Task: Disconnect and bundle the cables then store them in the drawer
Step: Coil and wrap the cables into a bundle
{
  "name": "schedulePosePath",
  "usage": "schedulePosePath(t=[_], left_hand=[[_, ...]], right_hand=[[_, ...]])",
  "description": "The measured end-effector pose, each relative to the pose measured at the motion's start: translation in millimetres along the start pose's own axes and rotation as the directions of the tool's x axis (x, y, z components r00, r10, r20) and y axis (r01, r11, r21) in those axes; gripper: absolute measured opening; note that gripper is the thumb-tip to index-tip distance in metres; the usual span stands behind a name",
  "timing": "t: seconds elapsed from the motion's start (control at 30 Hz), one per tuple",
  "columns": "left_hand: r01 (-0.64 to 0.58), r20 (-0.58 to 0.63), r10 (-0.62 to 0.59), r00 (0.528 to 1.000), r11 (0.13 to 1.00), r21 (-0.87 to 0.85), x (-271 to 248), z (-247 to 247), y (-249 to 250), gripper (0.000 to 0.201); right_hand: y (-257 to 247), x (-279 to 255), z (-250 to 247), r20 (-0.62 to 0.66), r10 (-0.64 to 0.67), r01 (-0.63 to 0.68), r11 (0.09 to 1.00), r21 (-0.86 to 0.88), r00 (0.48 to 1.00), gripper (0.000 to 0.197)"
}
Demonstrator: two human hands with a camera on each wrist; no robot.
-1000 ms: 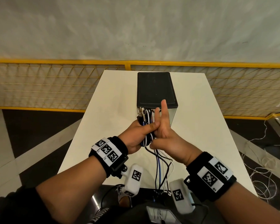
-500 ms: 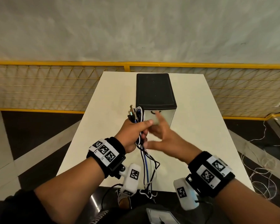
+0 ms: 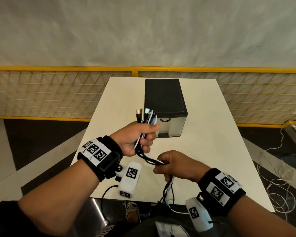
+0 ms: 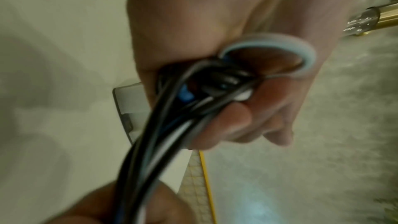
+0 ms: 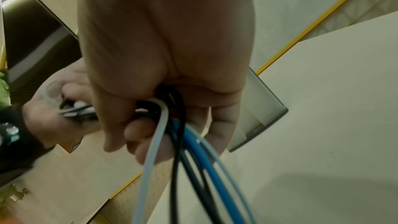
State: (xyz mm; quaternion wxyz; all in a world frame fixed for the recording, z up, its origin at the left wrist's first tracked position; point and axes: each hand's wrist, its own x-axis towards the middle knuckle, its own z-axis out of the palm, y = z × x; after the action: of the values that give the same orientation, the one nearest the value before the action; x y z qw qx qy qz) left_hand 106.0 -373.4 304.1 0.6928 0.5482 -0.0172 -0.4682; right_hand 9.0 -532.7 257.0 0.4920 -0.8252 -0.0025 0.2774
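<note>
My left hand (image 3: 140, 139) grips a bundle of black, white and blue cables (image 3: 144, 117) just below their plug ends, which stick up above the fist. The left wrist view shows the same cables (image 4: 163, 125) running through the curled fingers, with a pale ring (image 4: 301, 54) by the thumb. Lower down and nearer me, my right hand (image 3: 171, 165) holds that bundle too; the cables (image 5: 185, 151) pass through its fist and hang over the table's front edge. The drawer unit (image 3: 166, 106), black-topped with a closed grey drawer, stands behind the hands.
The white table (image 3: 220, 151) carries only the drawer unit. A yellow mesh fence (image 3: 58, 93) runs behind it. Loose white wires (image 3: 277, 178) lie on the dark floor at the right. My shoe (image 3: 132, 211) shows below the table's front edge.
Both hands drew back from the drawer unit's front toward me. The left hand lifted the plug ends clear; the right hand, earlier with straight fingers, slid down and closed round the cables.
</note>
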Motion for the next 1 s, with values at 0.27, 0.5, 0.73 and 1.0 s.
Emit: schedulePosePath(t=[0.27, 0.5, 0.73, 1.0], left_hand=[[0.109, 0.029, -0.134, 0.991, 0.896, 0.431, -4.4, -4.3, -21.3, 0.006], [-0.058, 0.068, 0.018, 0.998, 0.754, 0.654, -4.5, 3.1, -28.3, 0.033], [-0.014, -0.052, 0.066, 0.997, 0.740, 0.673, -2.8, -1.6, -50.0, 0.031], [-0.121, -0.097, 0.186, 0.978, 0.878, 0.463, -5.3, -1.8, -48.4, 0.007]], right_hand=[[-21.2, 1.9, -14.4, -0.194, -0.002, -0.016, 0.996, -0.089, 0.981, 0.015], [-22.7, 5.0, -13.0, -0.202, -0.080, 0.063, 0.994, -0.090, 0.976, 0.032], [-17.0, 6.9, -21.5, -0.220, -0.094, 0.094, 0.996, -0.009, 0.971, 0.036], [8.5, -1.5, -27.8, -0.098, -0.067, 0.089, 0.967, 0.238, 0.993, 0.006]])
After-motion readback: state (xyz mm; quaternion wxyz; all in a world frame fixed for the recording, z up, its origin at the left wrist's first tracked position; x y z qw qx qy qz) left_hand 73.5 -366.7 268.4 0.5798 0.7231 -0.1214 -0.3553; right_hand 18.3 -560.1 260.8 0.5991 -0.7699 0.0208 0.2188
